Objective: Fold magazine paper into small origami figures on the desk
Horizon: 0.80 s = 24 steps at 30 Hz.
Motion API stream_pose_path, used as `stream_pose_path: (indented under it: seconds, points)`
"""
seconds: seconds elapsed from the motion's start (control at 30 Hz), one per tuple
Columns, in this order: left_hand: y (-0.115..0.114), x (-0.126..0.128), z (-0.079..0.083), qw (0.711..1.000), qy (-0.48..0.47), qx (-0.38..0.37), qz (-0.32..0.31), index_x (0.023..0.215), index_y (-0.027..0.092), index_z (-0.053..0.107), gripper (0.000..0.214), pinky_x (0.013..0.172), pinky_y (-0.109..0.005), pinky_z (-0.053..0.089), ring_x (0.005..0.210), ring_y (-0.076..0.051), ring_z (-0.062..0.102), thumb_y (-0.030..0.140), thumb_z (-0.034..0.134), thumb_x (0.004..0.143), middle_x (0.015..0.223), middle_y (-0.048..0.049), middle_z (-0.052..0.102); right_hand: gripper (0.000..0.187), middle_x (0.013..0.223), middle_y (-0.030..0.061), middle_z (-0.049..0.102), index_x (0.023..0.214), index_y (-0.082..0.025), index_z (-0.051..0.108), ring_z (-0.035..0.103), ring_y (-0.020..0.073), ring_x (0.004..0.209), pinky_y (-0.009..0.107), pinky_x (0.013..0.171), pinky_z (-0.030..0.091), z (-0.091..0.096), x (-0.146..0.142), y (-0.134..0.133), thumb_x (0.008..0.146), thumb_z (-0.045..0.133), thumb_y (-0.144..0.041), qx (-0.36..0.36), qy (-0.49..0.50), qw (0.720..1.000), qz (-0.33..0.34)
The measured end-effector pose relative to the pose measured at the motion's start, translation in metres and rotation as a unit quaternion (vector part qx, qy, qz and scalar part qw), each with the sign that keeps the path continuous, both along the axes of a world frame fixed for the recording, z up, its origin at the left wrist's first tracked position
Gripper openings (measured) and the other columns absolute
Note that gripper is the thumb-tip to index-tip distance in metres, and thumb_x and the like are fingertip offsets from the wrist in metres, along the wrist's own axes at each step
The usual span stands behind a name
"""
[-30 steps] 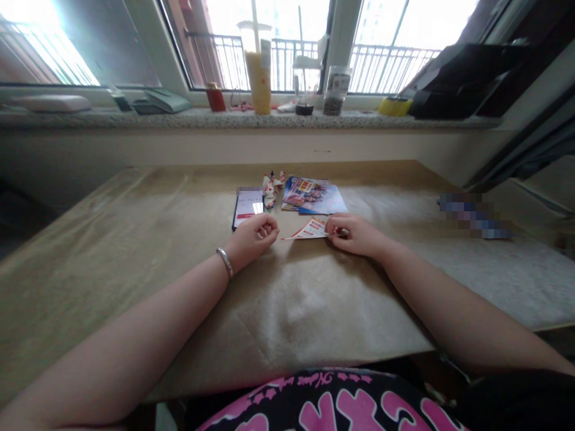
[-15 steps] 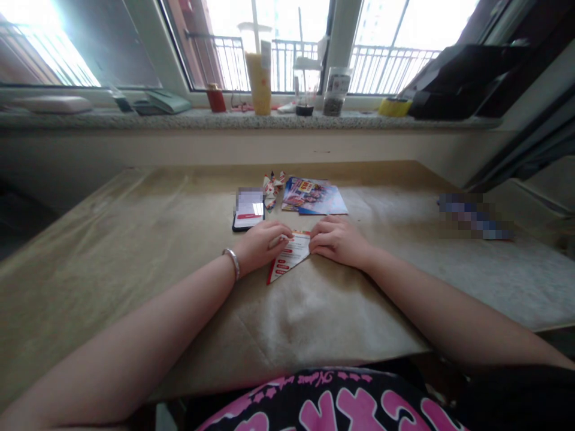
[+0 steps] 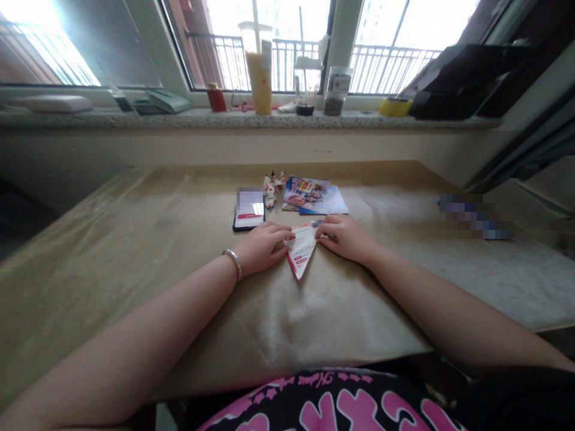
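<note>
A printed sheet of paper (image 3: pixel 302 248), folded into a triangle, lies on the table between my hands with one point toward me. My left hand (image 3: pixel 266 244) pinches its left edge, fingers closed on the paper; a silver bracelet circles that wrist. At the upper right corner, my right hand (image 3: pixel 342 237) grips the paper between thumb and fingers. Just beyond my left hand rests a phone (image 3: pixel 250 209) with a lit screen. Beside the phone sit folded paper pieces (image 3: pixel 272 189) in white, red and blue.
Behind the folded paper lies a stack of colourful leaflets (image 3: pixel 314 196). A blurred flat item (image 3: pixel 476 216) is at the table's right. Along the windowsill (image 3: pixel 197 120) stand a red bottle (image 3: pixel 216 98), a tall yellow-filled cup (image 3: pixel 260 84), other containers and a black bag (image 3: pixel 449 84).
The folded paper has turned, its near point swinging right and now facing me. My right hand has shifted slightly right; the left hand stays at the paper's left side.
</note>
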<state>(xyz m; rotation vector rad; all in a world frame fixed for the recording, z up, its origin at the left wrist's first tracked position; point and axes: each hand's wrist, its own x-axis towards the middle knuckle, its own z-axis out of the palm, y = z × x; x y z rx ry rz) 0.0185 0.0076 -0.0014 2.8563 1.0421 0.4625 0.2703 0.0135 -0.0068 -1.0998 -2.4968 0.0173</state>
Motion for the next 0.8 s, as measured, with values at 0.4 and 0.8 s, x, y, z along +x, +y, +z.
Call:
stream_pose_path:
  seconds: [0.4,0.8]
  points:
    - [-0.007,0.003,0.006,0.99,0.009,0.039,-0.137,0.106,0.021,0.064,0.028,0.083,-0.032,0.049,0.093,-0.018,0.058,0.018,0.044,0.088,0.105,-0.0072,0.066,0.033,0.108,0.0094,0.065,0.108,-0.02,0.066,0.056,0.0238,0.101,0.04,0.091,0.044,0.006,-0.002,-0.004,0.085,0.053,-0.04,-0.026,-0.013,1.0,0.009]
    - [-0.005,-0.003,0.002,0.995,0.034,-0.06,-0.078,0.133,0.023,0.046,0.054,0.111,-0.044,0.03,0.134,-0.025,0.033,0.027,0.055,0.08,0.144,-0.008,0.038,0.034,0.122,0.0081,0.061,0.113,-0.022,0.062,0.05,0.0227,0.118,0.045,0.101,0.04,0.001,0.001,-0.003,0.079,0.058,-0.02,-0.076,0.023,0.99,0.117]
